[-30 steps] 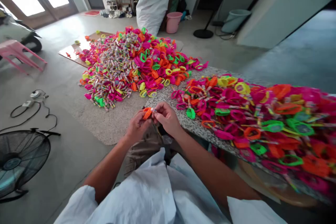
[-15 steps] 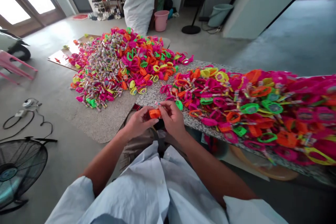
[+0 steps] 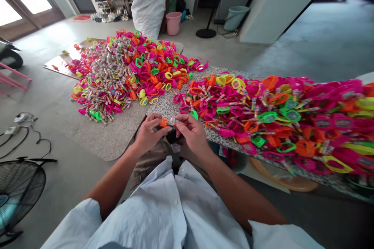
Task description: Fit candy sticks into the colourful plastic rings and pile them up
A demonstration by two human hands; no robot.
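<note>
Between thumb and fingers, my left hand point(image 3: 150, 133) pinches an orange toy watch point(image 3: 164, 122) by its band. My right hand point(image 3: 191, 131) is closed on a small pale tube with a printed wrapper point(image 3: 173, 120), close beside the watch; whether the two touch I cannot tell. Both hands are just over the near edge of the speckled stone table point(image 3: 163, 107). Beyond the left hand lies a heap of small wrapped tubes point(image 3: 112, 62) mixed with toy watches. To the right spreads a long pile of pink, orange, green and yellow toy watches point(image 3: 248, 101), many with tubes attached.
A black floor fan point(image 3: 22, 194) stands at the left, near a power strip with cords point(image 3: 13, 129). Past the table are a white sack point(image 3: 150, 6), a pink bucket point(image 3: 173, 23) and a grey-blue bucket point(image 3: 236, 18). Under the table's right part is a tan round rim point(image 3: 280, 179).
My hands have drawn slightly apart, and the orange watch is now in the left hand with the tube in the right. The whole view has shifted a little.
</note>
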